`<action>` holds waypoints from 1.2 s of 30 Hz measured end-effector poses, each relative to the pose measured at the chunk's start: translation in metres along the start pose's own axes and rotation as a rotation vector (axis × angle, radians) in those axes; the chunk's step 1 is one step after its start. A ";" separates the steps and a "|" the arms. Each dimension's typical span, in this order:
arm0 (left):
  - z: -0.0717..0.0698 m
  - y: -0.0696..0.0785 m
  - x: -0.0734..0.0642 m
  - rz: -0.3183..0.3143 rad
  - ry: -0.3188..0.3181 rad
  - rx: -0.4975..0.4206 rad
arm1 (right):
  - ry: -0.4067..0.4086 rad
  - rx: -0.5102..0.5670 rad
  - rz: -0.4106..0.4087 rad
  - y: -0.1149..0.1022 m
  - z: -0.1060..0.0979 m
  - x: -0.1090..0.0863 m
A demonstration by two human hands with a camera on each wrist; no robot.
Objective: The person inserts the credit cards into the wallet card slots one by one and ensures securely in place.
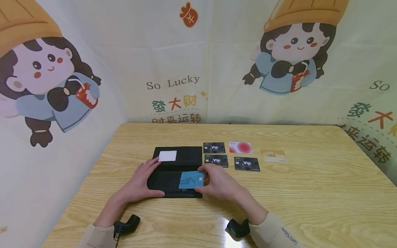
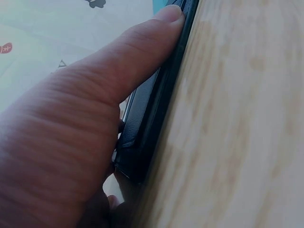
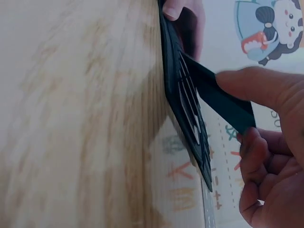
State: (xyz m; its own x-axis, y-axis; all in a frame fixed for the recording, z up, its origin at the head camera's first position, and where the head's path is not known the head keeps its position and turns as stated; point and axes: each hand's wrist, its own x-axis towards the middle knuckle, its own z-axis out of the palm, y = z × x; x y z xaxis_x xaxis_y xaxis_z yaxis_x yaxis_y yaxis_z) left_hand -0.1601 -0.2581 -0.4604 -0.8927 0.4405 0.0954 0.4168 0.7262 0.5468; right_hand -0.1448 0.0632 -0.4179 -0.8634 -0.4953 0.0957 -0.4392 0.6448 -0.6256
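Note:
A black wallet lies unfolded on the table. My left hand rests across its left side, the thumb on the near panel and the fingertips by a white card on the far panel. In the left wrist view the thumb presses straight along the wallet's edge. Between thumb and fingers my right hand pinches a blue card by its right end. The right wrist view shows this card tilted up, its far end against the wallet; whether it is inside a slot I cannot tell.
Right of the wallet lie several loose cards: a black Vip card, another black Vip card partly behind my right hand, a third black Vip card, a pink-and-red card and a gold card. A printed cloth hangs behind the table.

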 end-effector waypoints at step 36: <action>-0.003 0.001 -0.002 0.005 -0.010 -0.020 | -0.046 0.010 -0.028 0.008 0.004 -0.004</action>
State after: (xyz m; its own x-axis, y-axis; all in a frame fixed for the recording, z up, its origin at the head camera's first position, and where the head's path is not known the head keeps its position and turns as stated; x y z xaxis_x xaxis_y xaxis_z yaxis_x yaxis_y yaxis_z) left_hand -0.1588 -0.2602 -0.4576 -0.8889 0.4493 0.0895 0.4172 0.7133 0.5632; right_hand -0.1436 0.0685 -0.4268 -0.8384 -0.5395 0.0776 -0.4603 0.6247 -0.6308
